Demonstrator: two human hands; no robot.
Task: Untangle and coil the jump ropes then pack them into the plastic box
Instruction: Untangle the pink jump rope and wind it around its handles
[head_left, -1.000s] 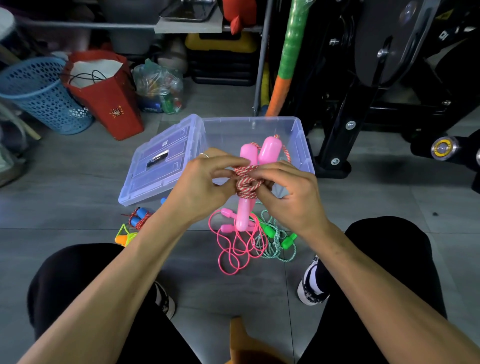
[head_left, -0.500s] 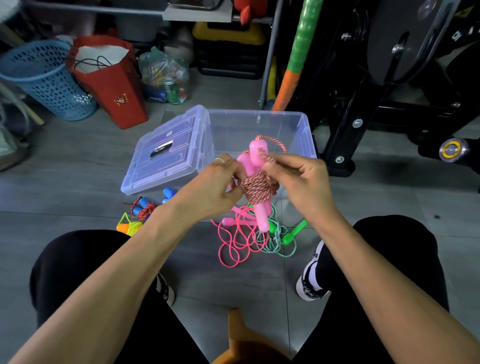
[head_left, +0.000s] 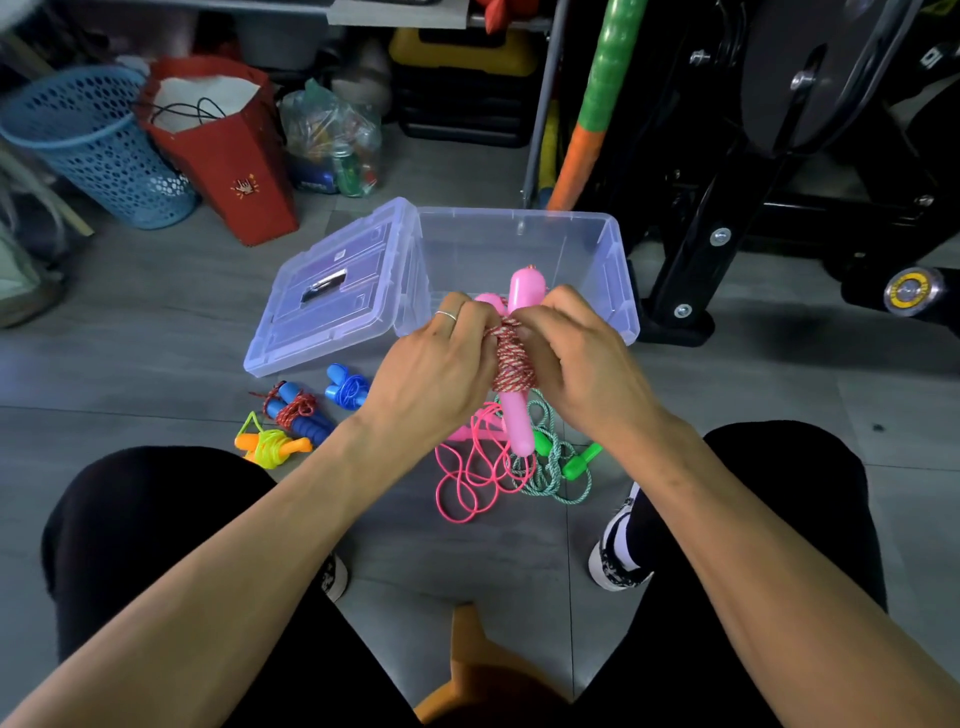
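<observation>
I hold a pink-handled jump rope (head_left: 519, 415) upright in front of the clear plastic box (head_left: 608, 249). Its red-and-white cord (head_left: 511, 364) is wound tightly around both handles. My left hand (head_left: 441, 364) grips the bundle from the left; my right hand (head_left: 571, 348) pinches the cord at the top of the winding. On the floor below lie a loose pink rope (head_left: 467, 478) and a green-handled rope (head_left: 561, 462), tangled together. Three coiled ropes rest to the left: blue (head_left: 347, 391), blue with red cord (head_left: 296, 413), and orange with yellow cord (head_left: 270, 446).
The box lid (head_left: 332, 291) leans open against the box's left side. A blue basket (head_left: 98, 150), a red paper bag (head_left: 223, 156) and a plastic bag stand at the back left. Black exercise equipment (head_left: 727, 208) stands at the right. My knees flank the ropes.
The loop of cord that stood above the handles has been drawn down tight. My right hand moved in against the winding, and both hands now close on the bundle.
</observation>
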